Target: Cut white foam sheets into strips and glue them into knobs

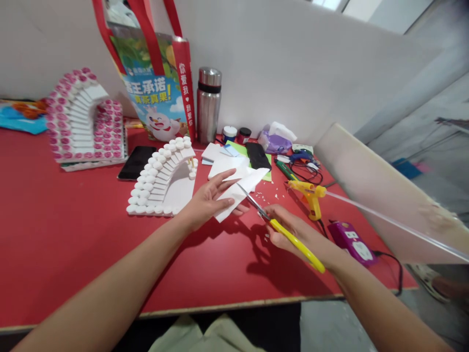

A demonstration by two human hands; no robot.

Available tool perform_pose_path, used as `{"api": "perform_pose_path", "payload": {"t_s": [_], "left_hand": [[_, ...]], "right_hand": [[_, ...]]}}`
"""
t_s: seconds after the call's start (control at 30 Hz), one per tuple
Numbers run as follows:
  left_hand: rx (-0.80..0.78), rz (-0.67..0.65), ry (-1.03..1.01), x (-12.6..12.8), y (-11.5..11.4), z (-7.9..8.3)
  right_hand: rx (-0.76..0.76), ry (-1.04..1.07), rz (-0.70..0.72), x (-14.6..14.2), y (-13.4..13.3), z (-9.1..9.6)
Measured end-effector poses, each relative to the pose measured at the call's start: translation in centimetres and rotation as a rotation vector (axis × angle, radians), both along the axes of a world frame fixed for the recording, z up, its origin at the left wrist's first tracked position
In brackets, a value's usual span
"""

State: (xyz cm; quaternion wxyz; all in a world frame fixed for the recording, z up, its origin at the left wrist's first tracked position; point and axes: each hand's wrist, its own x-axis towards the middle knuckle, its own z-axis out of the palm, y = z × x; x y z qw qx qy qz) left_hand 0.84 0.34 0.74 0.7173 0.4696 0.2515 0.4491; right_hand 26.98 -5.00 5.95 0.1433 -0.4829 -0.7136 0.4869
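Observation:
My left hand [212, 197] pinches a piece of white paper [240, 194] between thumb and fingers, above the red table. In my right hand [284, 227] is a pair of scissors [295, 243] with yellow handles. The metal blades point up and left, their tips at the paper's face; whether they bite into it I cannot tell. To the left of my left hand stands a white model staircase [157, 183] edged with round white pieces. Behind the paper lie more white sheets [216, 159]. Small white scraps [269, 195] are scattered beside the blades.
A yellow glue gun [309, 195] with a long clear stick and a purple power strip [353, 242] lie at right. Along the back are a steel bottle [209, 105], a printed bag [157, 93] and a tissue pack [276, 139]. A pink-trimmed model [84, 122] and phone [137, 164] sit left.

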Motion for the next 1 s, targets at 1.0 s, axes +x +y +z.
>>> {"api": "perform_pose_path", "payload": {"t_s": [1.0], "left_hand": [[-0.083, -0.01, -0.019, 0.2, -0.1, 0.1]], "right_hand": [[0.047, 0.082, -0.164, -1.0, 0.3, -1.6]]}}
